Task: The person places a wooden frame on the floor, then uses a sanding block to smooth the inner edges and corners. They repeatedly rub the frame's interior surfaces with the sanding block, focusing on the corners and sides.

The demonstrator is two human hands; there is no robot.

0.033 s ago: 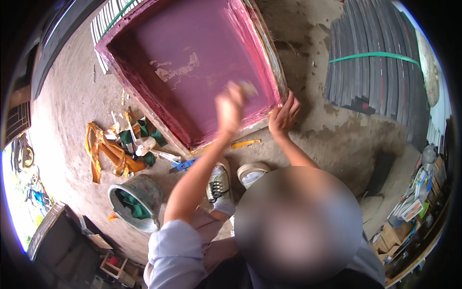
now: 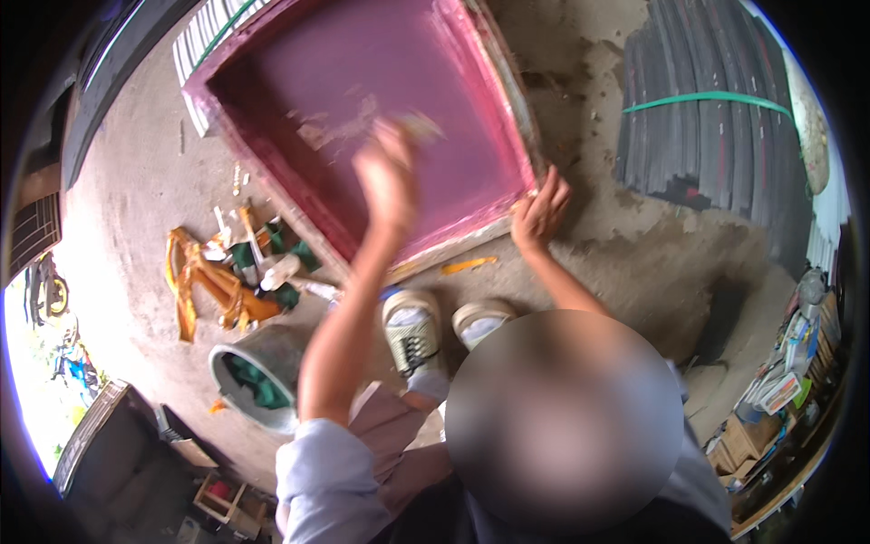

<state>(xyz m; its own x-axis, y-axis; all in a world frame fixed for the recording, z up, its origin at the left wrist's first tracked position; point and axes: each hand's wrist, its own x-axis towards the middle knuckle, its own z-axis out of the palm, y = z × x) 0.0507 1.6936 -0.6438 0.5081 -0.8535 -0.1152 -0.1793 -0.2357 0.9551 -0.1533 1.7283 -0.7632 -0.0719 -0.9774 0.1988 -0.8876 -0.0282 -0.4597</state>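
Observation:
A large shallow frame with a pink-stained rim and a purple flat inside lies tilted on the ground ahead of me. Over its inside, my left hand is closed around a pale tool, too smeared by motion to name. A whitish worn patch shows on the purple surface. My right hand rests on the frame's near right corner, fingers over the rim. A round blur hides part of my right arm.
A grey bucket with green cloth inside stands at left, near orange and green scraps. An orange strip lies before my shoes. Dark strapped sheets are stacked at right. Cluttered shelving lines the right edge.
My left hand and the pale tool have swept left and away from me across the purple surface. My right hand stays on the corner.

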